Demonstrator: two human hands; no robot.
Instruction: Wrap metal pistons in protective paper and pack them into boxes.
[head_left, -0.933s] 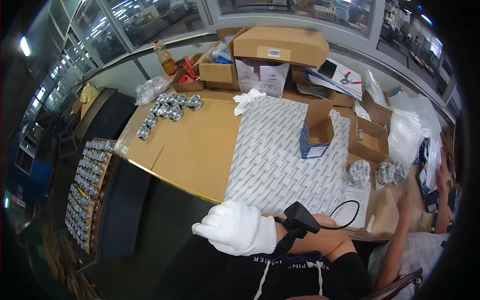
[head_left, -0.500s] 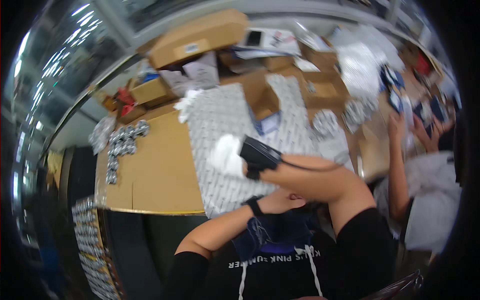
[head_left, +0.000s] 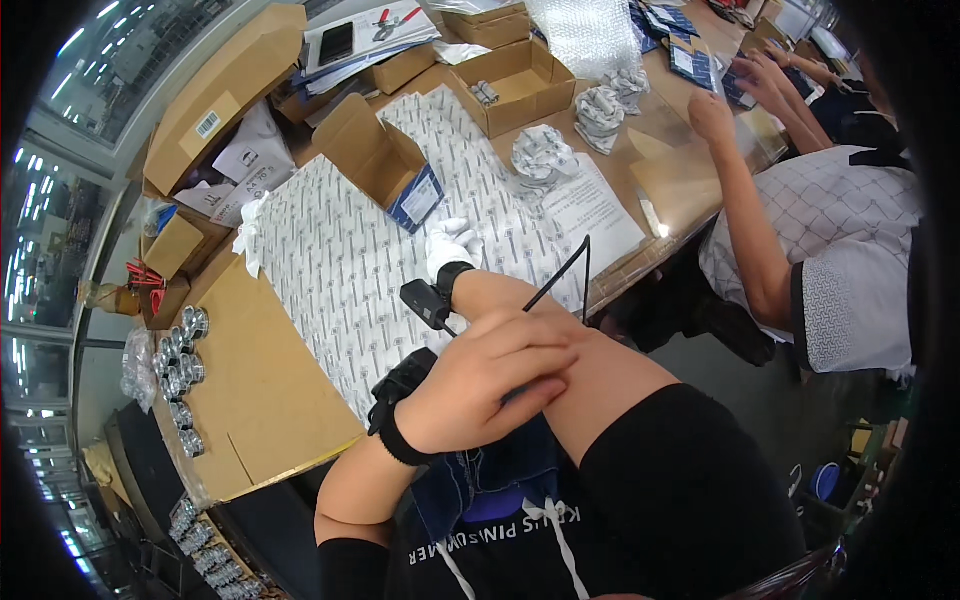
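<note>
My bare left hand (head_left: 490, 378) lies across my right forearm, its fingers stretched out and touching the skin; it holds nothing. A black band with a small device circles that wrist. My right hand (head_left: 452, 245), in a white glove, rests over white patterned paper (head_left: 320, 270) with its fingers curled in and nothing visible in them. A black box-shaped device (head_left: 426, 302) with a cable sits at the right wrist. Just beyond the glove stands an open cardboard carton (head_left: 372, 155) with a blue and white end label (head_left: 418, 200).
Silver metal parts (head_left: 180, 370) line the cardboard's left edge. Paper-wrapped pieces (head_left: 540, 155) and another open carton (head_left: 515, 85) lie at the back right. A large cardboard box (head_left: 215, 105) stands far left. At right, a co-worker's hand (head_left: 712, 118) is near blue packets (head_left: 690, 62).
My left hand has gone from beneath my right forearm to on top of it. My right forearm now reaches farther forward, its glove nearer the labelled carton. The view has turned to the right.
</note>
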